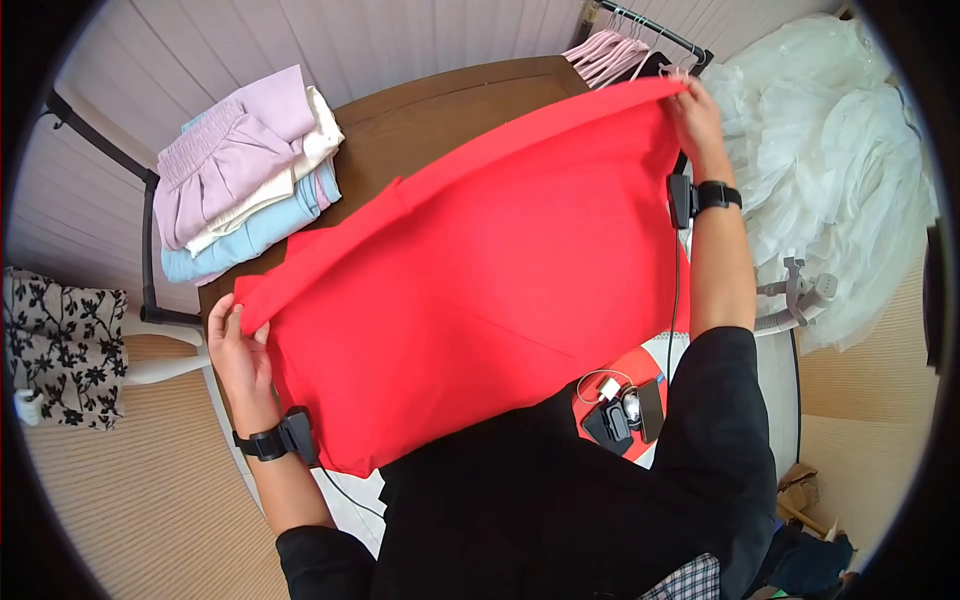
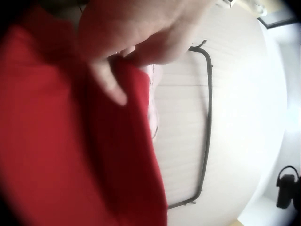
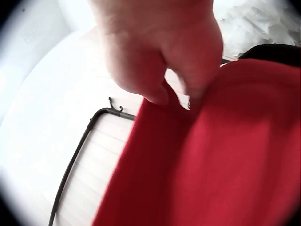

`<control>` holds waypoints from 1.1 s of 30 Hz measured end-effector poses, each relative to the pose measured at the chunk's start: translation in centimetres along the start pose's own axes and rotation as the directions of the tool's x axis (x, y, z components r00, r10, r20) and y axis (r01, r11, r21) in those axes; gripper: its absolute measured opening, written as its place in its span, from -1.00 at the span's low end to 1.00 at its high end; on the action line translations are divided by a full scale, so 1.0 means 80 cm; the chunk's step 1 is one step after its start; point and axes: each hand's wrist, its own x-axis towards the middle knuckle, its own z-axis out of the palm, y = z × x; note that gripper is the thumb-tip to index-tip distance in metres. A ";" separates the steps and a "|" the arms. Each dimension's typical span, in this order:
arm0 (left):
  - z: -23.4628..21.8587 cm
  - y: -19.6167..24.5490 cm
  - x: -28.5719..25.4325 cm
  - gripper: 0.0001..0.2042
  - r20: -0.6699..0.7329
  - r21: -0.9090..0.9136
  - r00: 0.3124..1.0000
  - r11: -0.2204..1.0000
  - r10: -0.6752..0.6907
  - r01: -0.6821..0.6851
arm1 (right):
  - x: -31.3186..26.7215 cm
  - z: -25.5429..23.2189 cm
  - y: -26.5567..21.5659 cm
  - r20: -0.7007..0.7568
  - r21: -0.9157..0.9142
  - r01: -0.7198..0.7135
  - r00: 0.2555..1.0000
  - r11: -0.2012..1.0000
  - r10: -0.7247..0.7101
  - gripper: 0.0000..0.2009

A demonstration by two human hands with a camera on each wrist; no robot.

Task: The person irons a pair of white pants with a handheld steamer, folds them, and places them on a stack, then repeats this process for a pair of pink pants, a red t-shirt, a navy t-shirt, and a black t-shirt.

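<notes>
A large red garment (image 1: 480, 290) hangs stretched between both hands over the table, its far edge folded over in a long band. At the near left corner, my left hand (image 1: 238, 352) pinches the fabric. The left wrist view shows the thumb (image 2: 113, 87) lying over the red cloth. Farther away and higher, my right hand (image 1: 698, 125) grips the opposite corner. In the right wrist view, the fingertips of the right hand (image 3: 160, 47) close on the edge of the cloth. The garment slopes upward from left to right and hides much of the table.
Folded lilac, white and blue clothes (image 1: 240, 170) are stacked on the brown table (image 1: 390, 140). Pink hangers (image 1: 610, 55) hang on a rack beyond, beside a white tulle dress (image 1: 840, 150). A phone (image 1: 650, 410) and cables lie near the body. A black rail (image 1: 148, 230) stands left.
</notes>
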 end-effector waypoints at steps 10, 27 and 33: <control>0.002 -0.008 0.022 -0.74 0.150 -0.072 0.977 0.984 -0.152 0.164 | -0.056 -0.030 0.040 -0.240 -0.377 -0.454 0.890 0.807 0.388 -0.88; -0.005 -0.001 0.086 -0.78 0.073 -0.323 0.983 0.929 -0.167 0.181 | 0.040 0.089 -0.009 -0.029 0.142 -0.358 0.930 0.923 0.365 -0.87; 0.000 0.009 0.052 -0.84 0.134 -0.268 0.984 0.952 -0.116 0.148 | -0.007 0.033 -0.019 -0.046 0.059 -0.319 0.946 0.946 0.322 -0.90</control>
